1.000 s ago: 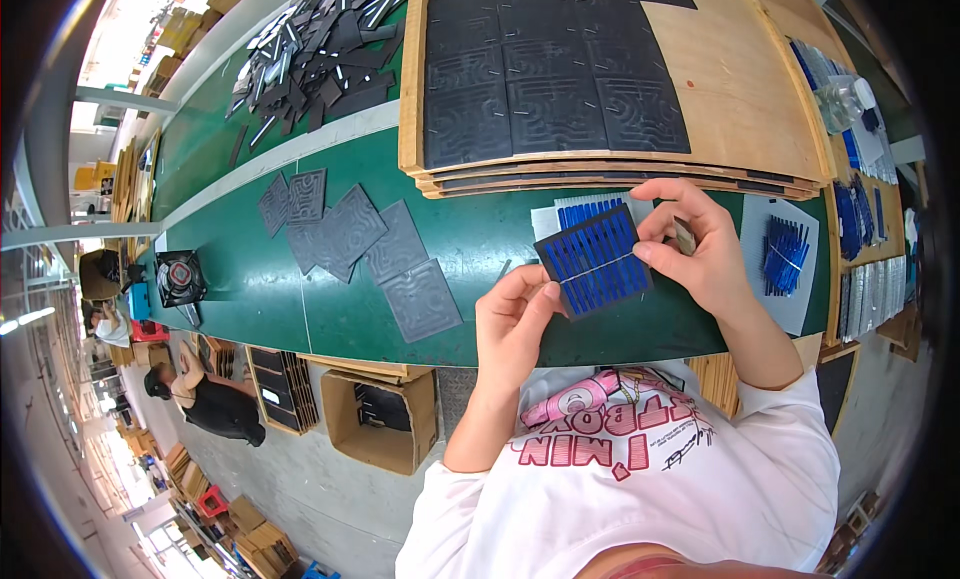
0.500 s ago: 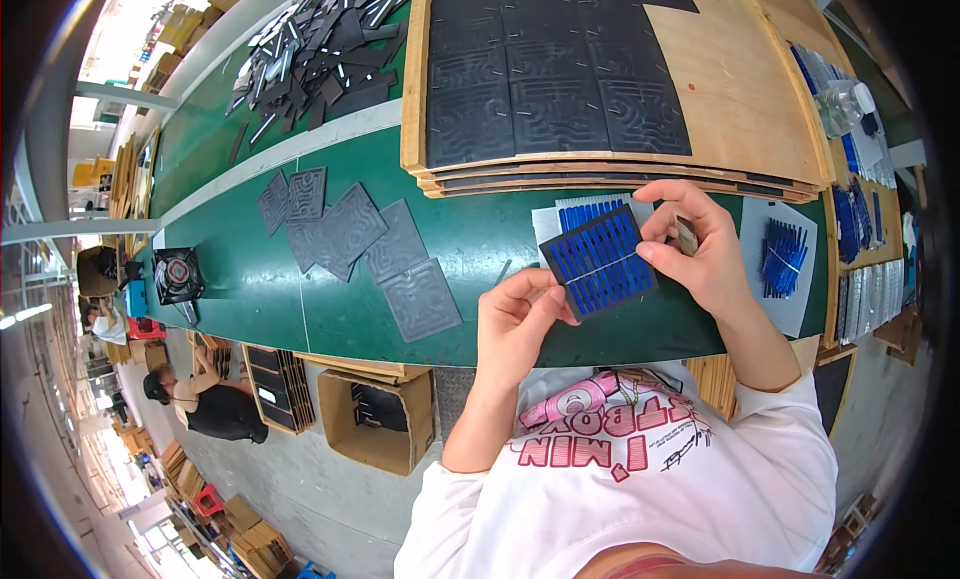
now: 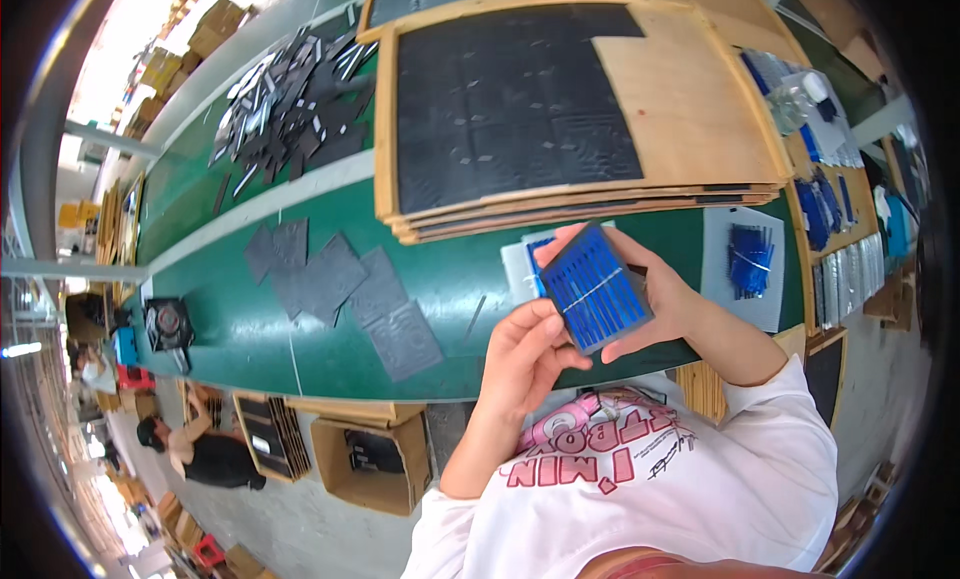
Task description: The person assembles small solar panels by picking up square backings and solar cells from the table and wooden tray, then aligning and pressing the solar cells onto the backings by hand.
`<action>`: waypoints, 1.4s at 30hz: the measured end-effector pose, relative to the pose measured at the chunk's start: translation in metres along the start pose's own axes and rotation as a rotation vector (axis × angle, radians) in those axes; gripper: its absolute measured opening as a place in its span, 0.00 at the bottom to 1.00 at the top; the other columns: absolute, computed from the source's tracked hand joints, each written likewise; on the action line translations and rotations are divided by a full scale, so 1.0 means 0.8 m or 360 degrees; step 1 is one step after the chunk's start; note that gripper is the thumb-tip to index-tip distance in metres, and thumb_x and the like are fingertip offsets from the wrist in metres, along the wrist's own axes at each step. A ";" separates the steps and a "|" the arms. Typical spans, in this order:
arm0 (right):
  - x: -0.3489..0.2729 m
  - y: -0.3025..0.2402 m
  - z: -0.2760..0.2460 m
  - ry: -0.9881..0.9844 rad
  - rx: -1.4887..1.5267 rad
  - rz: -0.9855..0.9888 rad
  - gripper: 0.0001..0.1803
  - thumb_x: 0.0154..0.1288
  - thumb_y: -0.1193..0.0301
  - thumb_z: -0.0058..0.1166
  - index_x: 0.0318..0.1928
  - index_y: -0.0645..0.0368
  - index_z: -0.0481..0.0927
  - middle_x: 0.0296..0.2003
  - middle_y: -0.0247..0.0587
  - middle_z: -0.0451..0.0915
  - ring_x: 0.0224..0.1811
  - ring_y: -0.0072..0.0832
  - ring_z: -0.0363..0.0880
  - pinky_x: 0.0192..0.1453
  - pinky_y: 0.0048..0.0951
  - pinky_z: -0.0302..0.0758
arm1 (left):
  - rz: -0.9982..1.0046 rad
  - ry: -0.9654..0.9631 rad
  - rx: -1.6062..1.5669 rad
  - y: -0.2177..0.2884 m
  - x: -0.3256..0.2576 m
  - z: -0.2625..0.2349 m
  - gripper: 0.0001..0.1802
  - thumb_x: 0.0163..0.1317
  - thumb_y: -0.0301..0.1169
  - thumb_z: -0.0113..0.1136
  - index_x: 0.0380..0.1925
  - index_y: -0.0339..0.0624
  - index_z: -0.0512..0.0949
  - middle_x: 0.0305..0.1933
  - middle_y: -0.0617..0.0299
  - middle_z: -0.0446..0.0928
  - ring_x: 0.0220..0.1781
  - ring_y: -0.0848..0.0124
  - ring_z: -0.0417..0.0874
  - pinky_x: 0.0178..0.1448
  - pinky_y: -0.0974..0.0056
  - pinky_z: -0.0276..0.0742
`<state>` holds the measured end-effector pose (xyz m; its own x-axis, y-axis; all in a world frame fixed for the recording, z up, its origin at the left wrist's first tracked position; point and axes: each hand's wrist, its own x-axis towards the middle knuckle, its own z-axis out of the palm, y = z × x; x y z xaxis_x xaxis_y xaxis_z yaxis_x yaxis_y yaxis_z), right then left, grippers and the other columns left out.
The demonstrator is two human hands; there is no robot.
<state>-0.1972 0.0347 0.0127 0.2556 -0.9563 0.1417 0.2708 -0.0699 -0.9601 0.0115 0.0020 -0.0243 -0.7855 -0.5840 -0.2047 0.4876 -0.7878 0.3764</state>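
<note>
Blue solar cell (image 3: 596,287), tilted, long axis running up-left, is grasped by both hands' fingers (image 3: 560,329).

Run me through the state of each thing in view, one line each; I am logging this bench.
Blue striped panel: lifted off the table, tilted, held in both hands.
Right hand: cupped under the panel's far edge.
Left hand: fingers at the panel's near corner.
Wooden boards: stacked flat, top one part covered by black sheets.
Grey squares: loose, overlapping on the green table.
Cardboard box: open.
</note>
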 end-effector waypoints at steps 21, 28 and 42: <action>0.118 -0.100 -0.301 0.0574 -0.1884 0.0231 0.50 0.48 0.71 0.71 0.73 0.47 0.63 0.65 0.37 0.73 0.70 0.32 0.67 0.74 0.35 0.61 | -0.0039 -0.0044 0.0470 0.004 -0.054 -0.022 0.25 0.74 0.36 0.51 0.64 0.32 0.65 0.58 0.44 0.75 0.57 0.53 0.79 0.58 0.47 0.81; 0.110 -0.083 -0.319 0.0534 -0.1901 -0.0196 0.49 0.51 0.67 0.73 0.73 0.56 0.63 0.70 0.44 0.68 0.74 0.35 0.62 0.77 0.36 0.60 | 0.0275 0.0158 0.1291 0.029 -0.080 -0.023 0.30 0.65 0.21 0.60 0.66 0.35 0.64 0.61 0.49 0.74 0.56 0.63 0.79 0.55 0.61 0.80; 0.007 -0.052 -0.045 0.0433 -0.1199 -0.0072 0.31 0.52 0.82 0.66 0.59 0.57 0.78 0.53 0.33 0.82 0.46 0.13 0.75 0.28 0.13 0.58 | 0.0689 0.0690 0.3293 0.162 -0.125 -0.056 0.45 0.42 0.30 0.76 0.65 0.42 0.69 0.60 0.57 0.78 0.64 0.53 0.71 0.66 0.50 0.68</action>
<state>-0.2402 0.0225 0.0449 -0.0024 -0.9769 0.2139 -0.4485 -0.1901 -0.8733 0.1705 -0.0504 0.0047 -0.5098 -0.8525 0.1157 -0.6713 0.4783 0.5662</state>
